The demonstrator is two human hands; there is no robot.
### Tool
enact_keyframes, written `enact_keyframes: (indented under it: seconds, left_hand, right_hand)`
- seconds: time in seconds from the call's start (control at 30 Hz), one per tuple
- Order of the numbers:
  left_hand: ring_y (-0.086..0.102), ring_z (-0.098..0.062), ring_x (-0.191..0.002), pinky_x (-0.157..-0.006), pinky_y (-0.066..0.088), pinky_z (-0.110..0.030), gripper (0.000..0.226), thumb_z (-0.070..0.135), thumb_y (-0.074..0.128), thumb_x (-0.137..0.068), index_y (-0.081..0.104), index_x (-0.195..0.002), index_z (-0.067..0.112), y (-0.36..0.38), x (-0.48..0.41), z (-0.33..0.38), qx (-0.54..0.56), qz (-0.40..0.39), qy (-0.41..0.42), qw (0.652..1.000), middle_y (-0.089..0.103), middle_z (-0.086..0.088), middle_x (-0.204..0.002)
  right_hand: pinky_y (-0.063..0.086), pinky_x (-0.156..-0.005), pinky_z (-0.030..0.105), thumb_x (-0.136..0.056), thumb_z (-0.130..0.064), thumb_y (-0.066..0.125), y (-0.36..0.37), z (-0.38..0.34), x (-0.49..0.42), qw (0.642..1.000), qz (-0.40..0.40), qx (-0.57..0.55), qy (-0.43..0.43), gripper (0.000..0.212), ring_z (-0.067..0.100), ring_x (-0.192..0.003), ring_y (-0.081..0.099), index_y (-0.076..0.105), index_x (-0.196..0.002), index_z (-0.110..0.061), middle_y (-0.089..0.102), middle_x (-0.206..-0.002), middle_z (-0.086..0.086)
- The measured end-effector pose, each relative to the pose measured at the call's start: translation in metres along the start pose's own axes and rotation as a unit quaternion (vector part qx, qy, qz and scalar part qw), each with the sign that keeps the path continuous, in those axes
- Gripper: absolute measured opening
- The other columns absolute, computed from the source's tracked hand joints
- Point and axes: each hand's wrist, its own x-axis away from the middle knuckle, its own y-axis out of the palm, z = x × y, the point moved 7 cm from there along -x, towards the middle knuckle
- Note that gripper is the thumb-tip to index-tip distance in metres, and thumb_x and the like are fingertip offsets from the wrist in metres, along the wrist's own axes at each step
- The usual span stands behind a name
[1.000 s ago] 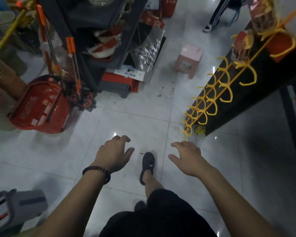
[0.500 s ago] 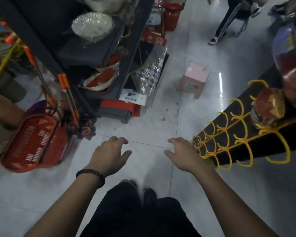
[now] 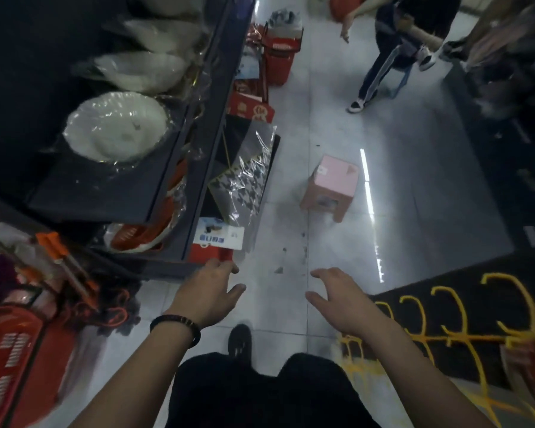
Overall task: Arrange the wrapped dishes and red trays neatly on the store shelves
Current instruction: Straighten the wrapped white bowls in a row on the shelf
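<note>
Both my hands are out in front of me, low in the middle of the picture. My left hand (image 3: 207, 291) is open, with loose fingers, and it holds nothing. Its fingertips are just beside the bottom corner of the shelf (image 3: 105, 196). I cannot tell if they touch it. A dark band (image 3: 175, 324) is on that wrist. My right hand (image 3: 337, 301) is open too, with its fingers spread a little over the floor (image 3: 414, 180). It holds nothing.

The shelf fills the upper left. A big white dish (image 3: 115, 126) in shiny wrap sits on a high board there. More wrapped dishes (image 3: 139, 71) are behind it, higher in the picture. The red trays (image 3: 142, 233) are on a lower board, under the white dish. They are wrapped too.

A pink stool (image 3: 332, 183) stands on the floor in the middle, well apart from my hands. A red basket (image 3: 10, 359) is at the lower left. Yellow hooks (image 3: 464, 335) are at the lower right. Another person (image 3: 393, 41) is at the top right.
</note>
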Motion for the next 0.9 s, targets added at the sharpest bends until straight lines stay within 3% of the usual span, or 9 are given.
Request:
enact_keyframes:
  seconds: [0.17, 0.27, 0.43, 0.7, 0.9]
  left_hand:
    - [0.062, -0.024, -0.118, -0.097, 0.054, -0.042, 0.043, 0.055, 0.058, -0.099, 0.059, -0.136, 0.031, -0.046, -0.091, 0.025, -0.020, -0.006, 0.016, 1.000, 0.056, 0.000, -0.140]
    - [0.063, -0.026, -0.118, -0.096, 0.057, -0.047, 0.044, 0.056, 0.058, -0.098, 0.059, -0.135, 0.033, -0.068, -0.145, 0.039, -0.012, -0.010, 0.009, 1.000, 0.056, 0.001, -0.141]
    - [0.062, -0.026, -0.122, -0.100, 0.054, -0.046, 0.043, 0.054, 0.058, -0.099, 0.060, -0.136, 0.031, -0.103, -0.244, 0.076, -0.017, -0.010, 0.007, 1.000, 0.057, -0.001, -0.138]
    - [0.060, -0.022, -0.122, -0.102, 0.053, -0.047, 0.042, 0.053, 0.057, -0.101, 0.059, -0.136, 0.031, -0.177, -0.368, 0.128, 0.016, 0.020, -0.031, 0.999, 0.058, 0.003, -0.140]
    - [0.063, -0.020, -0.117, -0.100, 0.055, -0.041, 0.040, 0.053, 0.060, -0.101, 0.060, -0.135, 0.032, -0.221, -0.470, 0.129, 0.037, 0.034, -0.049, 0.998, 0.059, 0.003, -0.136]
  right_hand:
    - [0.036, -0.119, 0.036, -0.105, -0.050, 0.053, -0.058, 0.010, -0.070, 0.999, 0.017, -0.027, 0.022, 0.061, 0.024, -0.143, 0.043, 0.040, -0.157, -0.022, 0.044, -0.156, 0.007]
    - [0.035, -0.118, 0.034, -0.105, -0.048, 0.055, -0.094, 0.015, -0.122, 0.999, 0.016, -0.043, 0.025, 0.061, 0.025, -0.144, 0.043, 0.041, -0.158, -0.021, 0.044, -0.157, 0.008]
    - [0.042, -0.117, 0.043, -0.101, -0.052, 0.055, -0.160, 0.029, -0.226, 0.998, 0.013, -0.067, 0.012, 0.064, 0.029, -0.142, 0.047, 0.046, -0.154, -0.018, 0.048, -0.155, 0.009]
    - [0.048, -0.106, 0.044, -0.102, -0.044, 0.059, -0.288, 0.035, -0.370, 0.999, -0.004, -0.040, -0.013, 0.054, 0.034, -0.130, 0.055, 0.052, -0.148, -0.017, 0.054, -0.144, 0.012]
    - [0.044, -0.113, 0.043, -0.102, -0.035, 0.060, -0.359, 0.022, -0.465, 0.999, -0.004, -0.011, -0.038, 0.055, 0.031, -0.138, 0.048, 0.046, -0.153, -0.022, 0.047, -0.153, 0.010]
